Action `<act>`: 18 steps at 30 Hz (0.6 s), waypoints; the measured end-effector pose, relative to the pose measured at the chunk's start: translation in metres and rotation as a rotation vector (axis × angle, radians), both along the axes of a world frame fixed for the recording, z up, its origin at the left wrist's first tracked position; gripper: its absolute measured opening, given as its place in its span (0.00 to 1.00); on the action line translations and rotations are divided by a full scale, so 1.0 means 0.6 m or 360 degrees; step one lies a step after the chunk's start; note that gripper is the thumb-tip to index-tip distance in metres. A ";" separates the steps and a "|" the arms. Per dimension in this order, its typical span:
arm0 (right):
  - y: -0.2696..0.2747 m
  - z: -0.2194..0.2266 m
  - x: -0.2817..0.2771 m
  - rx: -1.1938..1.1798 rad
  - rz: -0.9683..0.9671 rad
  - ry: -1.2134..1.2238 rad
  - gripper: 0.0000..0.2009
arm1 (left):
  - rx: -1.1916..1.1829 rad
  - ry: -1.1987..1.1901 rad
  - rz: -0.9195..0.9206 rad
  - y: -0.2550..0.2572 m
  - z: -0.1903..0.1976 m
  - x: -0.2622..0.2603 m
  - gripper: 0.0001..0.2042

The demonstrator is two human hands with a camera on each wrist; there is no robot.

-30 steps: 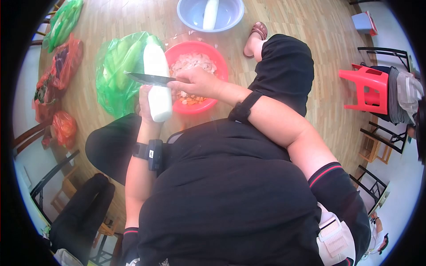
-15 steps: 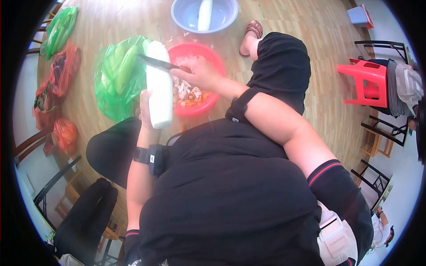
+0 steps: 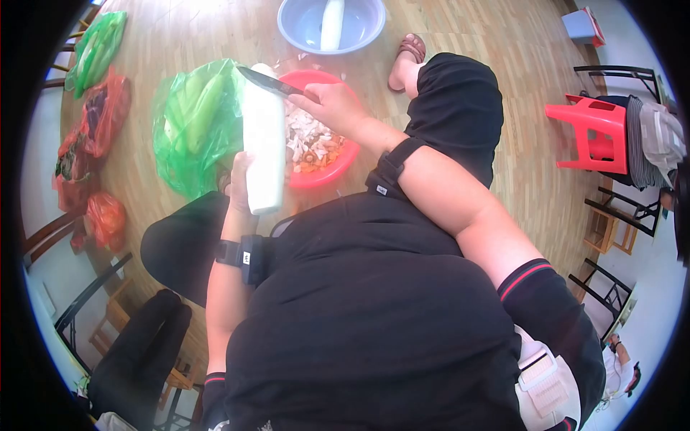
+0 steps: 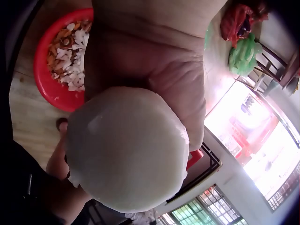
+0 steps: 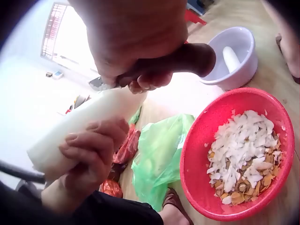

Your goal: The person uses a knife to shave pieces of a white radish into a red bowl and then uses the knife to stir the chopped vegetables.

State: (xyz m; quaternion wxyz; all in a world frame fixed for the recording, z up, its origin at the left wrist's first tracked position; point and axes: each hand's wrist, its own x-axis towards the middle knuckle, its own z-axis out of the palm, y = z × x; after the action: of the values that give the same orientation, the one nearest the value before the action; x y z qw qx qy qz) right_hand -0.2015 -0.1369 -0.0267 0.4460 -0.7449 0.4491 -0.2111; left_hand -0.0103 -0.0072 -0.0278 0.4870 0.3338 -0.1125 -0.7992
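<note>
My left hand (image 3: 239, 181) grips a thick, peeled white radish (image 3: 264, 151) from its left side, fingers wrapped round it in the right wrist view. Its flat cut end (image 4: 129, 150) fills the middle of the left wrist view. My right hand (image 3: 332, 108) holds a knife (image 3: 266, 81) by its dark brown handle (image 5: 176, 62). The blade lies across the far end of the radish, right at its surface. Below and to the right stands a red basin (image 5: 187, 164) with white peelings (image 5: 243, 136) over orange-brown scraps.
A pale blue basin (image 3: 287, 32) holding another white radish (image 3: 332, 25) stands farther off. Left of the red basin lies a green plastic bag (image 3: 194, 122) of long green vegetables. Red bags (image 3: 106, 219) lie at the far left. A red stool (image 3: 596, 133) stands at right.
The knife has moved from the middle of the radish to its far end with my right hand. The radish's near end has come slightly closer to my body.
</note>
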 end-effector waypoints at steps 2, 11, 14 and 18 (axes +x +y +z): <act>0.001 0.007 0.000 0.0033 -0.0041 0.0036 0.21 | 0.0013 -0.0110 -0.0068 0.001 0.000 -0.002 0.32; 0.014 0.001 0.011 -0.0568 0.0399 0.0112 0.20 | 0.0181 -0.0303 -0.0096 0.002 0.006 -0.010 0.22; 0.004 0.025 0.003 -0.0158 0.0267 0.0083 0.20 | 0.0255 -0.0445 -0.0145 -0.001 0.015 -0.011 0.29; -0.009 0.035 -0.008 -0.0152 0.0089 0.0285 0.20 | 0.0239 -0.0387 -0.0180 0.003 0.003 -0.008 0.28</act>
State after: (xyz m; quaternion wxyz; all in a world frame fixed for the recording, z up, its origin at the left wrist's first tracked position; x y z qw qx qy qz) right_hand -0.2064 -0.1423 -0.0057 0.3738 -0.7935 0.4556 -0.1521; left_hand -0.0152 -0.0057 -0.0262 0.3977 0.4568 -0.1291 -0.7852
